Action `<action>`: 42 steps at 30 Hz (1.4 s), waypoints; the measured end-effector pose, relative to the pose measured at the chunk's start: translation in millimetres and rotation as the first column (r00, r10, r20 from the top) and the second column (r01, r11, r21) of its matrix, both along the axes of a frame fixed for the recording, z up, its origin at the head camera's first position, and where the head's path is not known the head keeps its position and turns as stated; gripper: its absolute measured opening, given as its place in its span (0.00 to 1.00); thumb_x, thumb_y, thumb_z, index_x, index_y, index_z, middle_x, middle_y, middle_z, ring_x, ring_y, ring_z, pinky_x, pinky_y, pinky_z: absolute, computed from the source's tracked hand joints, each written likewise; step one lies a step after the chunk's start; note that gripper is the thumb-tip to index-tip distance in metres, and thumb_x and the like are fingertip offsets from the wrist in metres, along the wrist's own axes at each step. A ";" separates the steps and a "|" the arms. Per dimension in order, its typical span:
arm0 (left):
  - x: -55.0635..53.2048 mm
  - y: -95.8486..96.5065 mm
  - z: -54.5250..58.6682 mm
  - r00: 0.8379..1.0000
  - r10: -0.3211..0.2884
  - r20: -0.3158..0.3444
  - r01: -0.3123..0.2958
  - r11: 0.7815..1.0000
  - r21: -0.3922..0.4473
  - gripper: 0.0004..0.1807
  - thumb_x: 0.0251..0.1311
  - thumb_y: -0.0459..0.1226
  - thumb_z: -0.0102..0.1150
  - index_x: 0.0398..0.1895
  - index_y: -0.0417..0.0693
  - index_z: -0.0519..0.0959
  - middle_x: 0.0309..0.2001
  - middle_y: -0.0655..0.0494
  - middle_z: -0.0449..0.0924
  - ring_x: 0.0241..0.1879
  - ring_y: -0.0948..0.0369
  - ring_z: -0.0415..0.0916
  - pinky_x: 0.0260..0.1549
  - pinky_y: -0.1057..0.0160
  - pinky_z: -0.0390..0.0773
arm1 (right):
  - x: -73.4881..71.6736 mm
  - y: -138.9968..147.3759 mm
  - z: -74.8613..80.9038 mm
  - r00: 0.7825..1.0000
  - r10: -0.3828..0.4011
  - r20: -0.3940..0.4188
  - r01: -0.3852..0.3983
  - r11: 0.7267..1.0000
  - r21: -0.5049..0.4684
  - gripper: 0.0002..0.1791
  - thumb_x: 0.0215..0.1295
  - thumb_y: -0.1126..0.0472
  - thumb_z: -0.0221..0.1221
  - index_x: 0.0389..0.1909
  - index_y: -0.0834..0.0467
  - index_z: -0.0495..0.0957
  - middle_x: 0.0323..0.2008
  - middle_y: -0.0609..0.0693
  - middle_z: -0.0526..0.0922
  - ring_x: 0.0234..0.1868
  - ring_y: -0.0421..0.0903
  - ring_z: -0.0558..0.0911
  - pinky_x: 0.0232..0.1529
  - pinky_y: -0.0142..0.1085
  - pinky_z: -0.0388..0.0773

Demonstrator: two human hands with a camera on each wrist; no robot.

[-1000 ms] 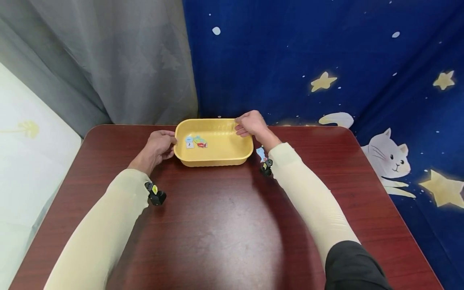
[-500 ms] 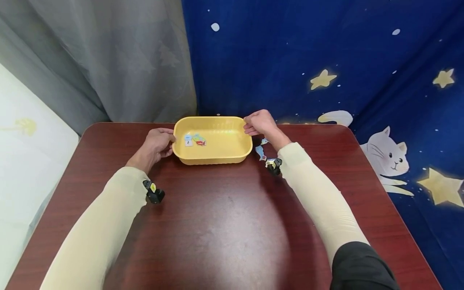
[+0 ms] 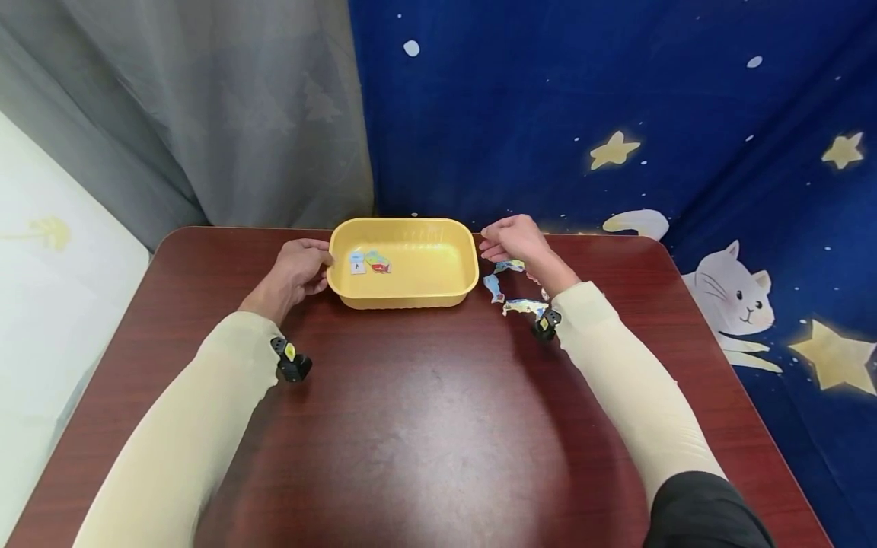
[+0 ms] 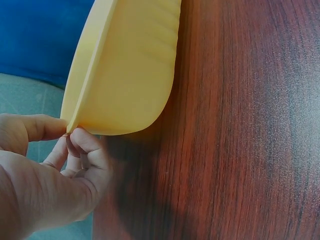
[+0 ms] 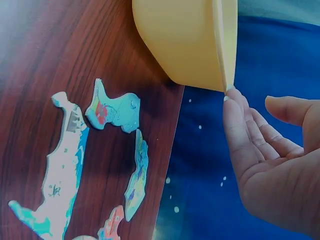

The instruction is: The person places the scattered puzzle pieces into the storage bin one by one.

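Note:
A yellow plastic basin [image 3: 428, 275] stands near the table's back edge, with a few small printed flat pieces [image 3: 378, 263] at its left inside. My left hand [image 3: 297, 272] pinches the left end of its rim between thumb and fingers, as the left wrist view shows at the yellow rim [image 4: 86, 89]. Just off the right end is my right hand [image 3: 518, 240]. In the right wrist view its fingers [image 5: 239, 127] reach straight toward the rim, fingertips right at the edge, thumb held apart. Below this hand, flat jigsaw-like pieces [image 5: 62, 172] lie in a loose ring.
The dark red-brown wooden table [image 3: 425, 411] extends toward me in front of the basin. Behind its back edge hang a grey curtain [image 3: 274, 122] and a blue star-printed curtain [image 3: 493, 114]. A wrist camera [image 3: 293, 365] sits on the left sleeve.
My right hand has moved right, from over the basin's inside to beyond its right rim, uncovering more of the ring of pieces. The left hand keeps its pinch on the rim.

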State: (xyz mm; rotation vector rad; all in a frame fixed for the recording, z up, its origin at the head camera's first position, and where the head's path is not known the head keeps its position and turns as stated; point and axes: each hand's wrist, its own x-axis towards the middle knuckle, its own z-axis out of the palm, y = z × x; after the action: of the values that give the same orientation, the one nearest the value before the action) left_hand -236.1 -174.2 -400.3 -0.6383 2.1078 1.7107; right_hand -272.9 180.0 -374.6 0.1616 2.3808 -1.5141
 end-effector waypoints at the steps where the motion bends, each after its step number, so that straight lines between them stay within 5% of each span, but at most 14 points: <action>1: 0.1 0.1 0.4 1.000 0.002 0.000 -0.002 1.000 0.002 0.22 0.67 0.35 0.50 0.64 0.46 0.66 0.33 0.53 0.71 0.22 0.64 0.70 0.21 0.71 0.76 | 1.1 2.4 0.1 1.000 0.003 -0.005 -0.003 1.000 0.000 0.18 0.69 0.60 0.56 0.53 0.68 0.77 0.40 0.62 0.85 0.37 0.51 0.87 0.50 0.49 0.80; 9: 1.3 -1.4 2.7 1.000 0.009 -0.004 -0.009 1.000 0.014 0.22 0.67 0.34 0.50 0.64 0.46 0.65 0.33 0.53 0.71 0.23 0.63 0.69 0.21 0.71 0.76 | 7.3 16.8 -0.7 0.999 -0.013 -0.032 0.013 1.000 -0.010 0.16 0.69 0.62 0.55 0.51 0.69 0.77 0.44 0.67 0.83 0.34 0.49 0.87 0.34 0.34 0.84; 16: 1.7 -1.8 3.0 1.000 0.007 -0.006 -0.007 1.000 0.024 0.23 0.67 0.34 0.50 0.65 0.46 0.65 0.33 0.54 0.71 0.22 0.64 0.69 0.20 0.71 0.75 | 5.3 30.0 -5.5 0.999 -0.039 -0.037 0.041 0.998 0.051 0.15 0.68 0.62 0.55 0.50 0.68 0.79 0.48 0.66 0.82 0.39 0.50 0.86 0.46 0.42 0.83; 22: 1.3 -0.8 2.1 1.000 0.011 -0.006 -0.011 1.000 0.030 0.23 0.67 0.34 0.50 0.64 0.46 0.65 0.32 0.54 0.71 0.21 0.64 0.69 0.20 0.71 0.75 | -1.2 41.7 -14.4 0.994 -0.108 0.005 0.108 0.994 0.007 0.16 0.66 0.65 0.57 0.51 0.69 0.78 0.48 0.63 0.82 0.36 0.45 0.84 0.48 0.40 0.82; 27: 0.7 -0.1 0.9 1.000 0.011 -0.010 -0.010 0.999 0.039 0.22 0.66 0.33 0.50 0.64 0.45 0.66 0.29 0.55 0.71 0.20 0.64 0.69 0.19 0.71 0.74 | -5.4 47.3 -22.3 0.989 -0.147 0.022 0.146 0.989 0.017 0.17 0.64 0.65 0.59 0.52 0.69 0.77 0.45 0.56 0.82 0.47 0.52 0.81 0.60 0.46 0.75; 35: 1.9 -0.4 1.5 1.000 -0.001 -0.011 0.001 1.000 0.024 0.22 0.67 0.34 0.50 0.64 0.45 0.65 0.31 0.55 0.71 0.21 0.64 0.69 0.21 0.71 0.76 | -8.5 52.3 -29.3 0.984 -0.171 0.040 0.169 0.985 0.042 0.19 0.64 0.65 0.59 0.55 0.68 0.77 0.56 0.60 0.77 0.56 0.56 0.76 0.63 0.44 0.71; 42: 0.9 0.0 0.0 1.000 0.011 -0.011 -0.011 0.999 0.034 0.22 0.66 0.33 0.50 0.63 0.45 0.66 0.31 0.54 0.71 0.20 0.64 0.69 0.19 0.71 0.75 | -10.4 55.6 -37.5 0.982 -0.186 0.034 0.182 0.978 0.100 0.17 0.62 0.63 0.60 0.51 0.66 0.80 0.53 0.57 0.78 0.50 0.49 0.75 0.61 0.44 0.73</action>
State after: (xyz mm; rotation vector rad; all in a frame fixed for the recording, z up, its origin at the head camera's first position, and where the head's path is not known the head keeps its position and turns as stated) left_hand -235.1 -174.2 -400.3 -0.6330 2.0818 1.7555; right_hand -283.3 235.6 -412.1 0.4441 2.4626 -1.4570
